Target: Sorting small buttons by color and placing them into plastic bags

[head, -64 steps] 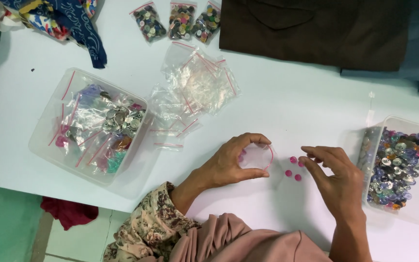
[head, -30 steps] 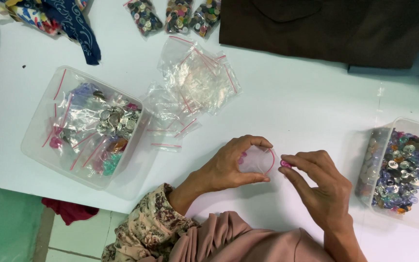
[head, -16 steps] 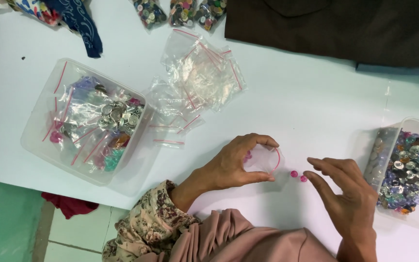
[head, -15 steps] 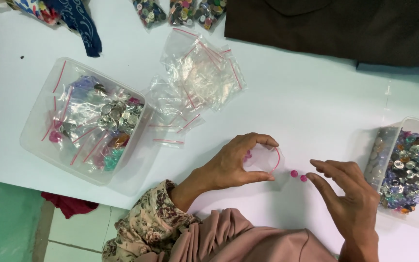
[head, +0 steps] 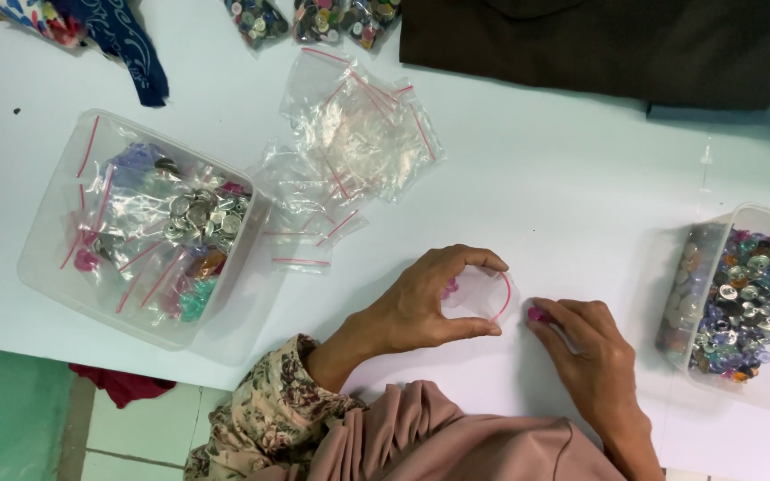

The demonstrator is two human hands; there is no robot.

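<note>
My left hand [head: 425, 303] holds a small clear zip bag [head: 479, 294] with a red strip, its mouth held open between thumb and fingers; pink buttons show inside it near the fingers. My right hand [head: 594, 356] rests on the white table [head: 563, 205] just right of the bag, its fingertips pinching a pink button [head: 536, 313] next to the bag's mouth.
A clear tub of filled zip bags [head: 140, 227] sits at the left, a clear tub of loose mixed buttons [head: 741, 298] at the right. Empty zip bags [head: 358, 134] lie in the middle. Dark brown cloth [head: 599, 40] and button packets [head: 314, 18] lie along the far edge.
My right hand moved left to the pink buttons beside the bag and closed its fingertips on one. The left hand kept the bag open in place.
</note>
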